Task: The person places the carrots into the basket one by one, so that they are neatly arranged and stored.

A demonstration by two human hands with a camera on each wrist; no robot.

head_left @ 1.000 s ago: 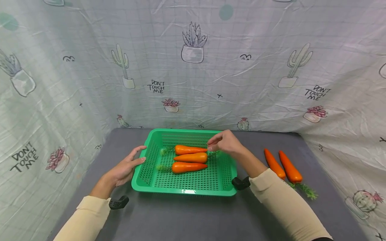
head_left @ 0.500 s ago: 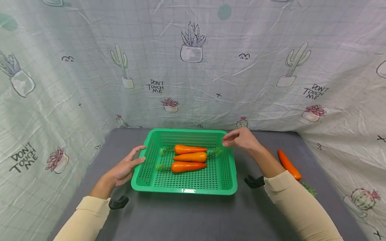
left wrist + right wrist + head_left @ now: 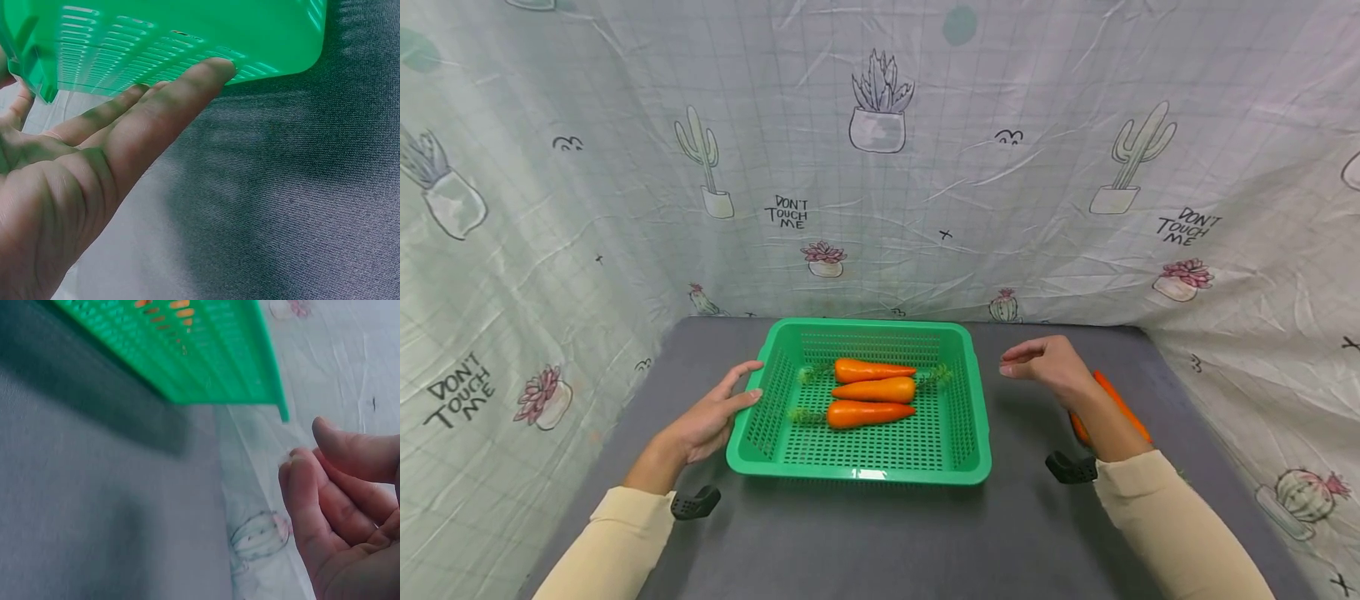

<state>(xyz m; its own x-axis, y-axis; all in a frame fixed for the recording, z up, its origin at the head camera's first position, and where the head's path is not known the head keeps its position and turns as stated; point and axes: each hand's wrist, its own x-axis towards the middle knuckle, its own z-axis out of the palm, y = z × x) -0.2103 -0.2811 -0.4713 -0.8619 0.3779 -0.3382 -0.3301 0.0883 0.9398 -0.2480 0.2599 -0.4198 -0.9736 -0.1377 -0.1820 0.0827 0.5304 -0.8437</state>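
Observation:
A green perforated basket (image 3: 859, 475) stands on the grey table with three orange carrots inside: a far carrot (image 3: 872, 371), a middle carrot (image 3: 880, 390) and a near carrot (image 3: 868, 413). My left hand (image 3: 703, 425) touches the basket's left rim with thumb and forefinger. In the left wrist view its other fingers (image 3: 169, 109) lie nearly straight against the outer wall. To the right of the basket, my right hand (image 3: 1048, 367) hovers over the table, holding nothing. Its fingers bend loosely, and the right wrist view shows the thumb (image 3: 350, 447) apart from the fingertips.
Two more carrots lie on the table at the right, partly hidden by my right forearm: an outer carrot (image 3: 1123, 404) and an inner carrot (image 3: 1078, 427). A patterned curtain (image 3: 880, 233) hangs behind and on both sides of the grey table (image 3: 850, 542).
My right hand has left the far carrot's tip and moved right, out of the basket and past its rim toward the carrots on the table. My left hand stays at the left rim.

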